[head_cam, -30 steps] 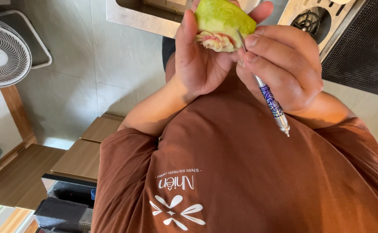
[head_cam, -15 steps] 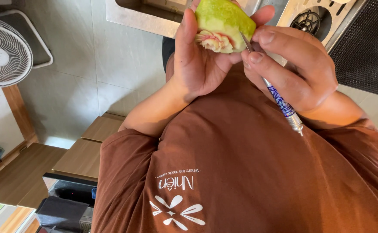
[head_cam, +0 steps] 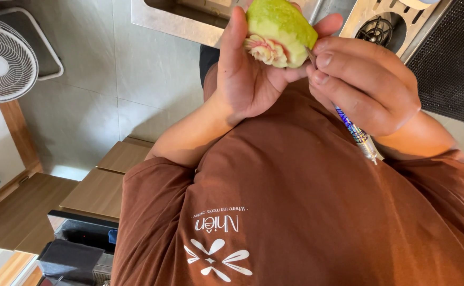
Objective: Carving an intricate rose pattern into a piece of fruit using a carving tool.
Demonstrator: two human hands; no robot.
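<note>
The left hand (head_cam: 248,79) is holding a green guava (head_cam: 282,29) up near the sink (head_cam: 189,24), fingers wrapped tight around it. The right hand (head_cam: 364,87) is pinching a thin carving knife (head_cam: 351,127), fingers squeezed shut, its tip touching the fruit. The blade could slip and poke the thumb, because the fingers are so close.

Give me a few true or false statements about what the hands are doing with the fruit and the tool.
1. The left hand holds a green fruit. True.
2. The right hand is empty. False: it grips a thin carving tool.
3. The fruit is uncut. False: a pale flower shape is carved into it.
4. A white fan stands at the left. True.
5. The shirt is blue. False: it is brown.
</note>
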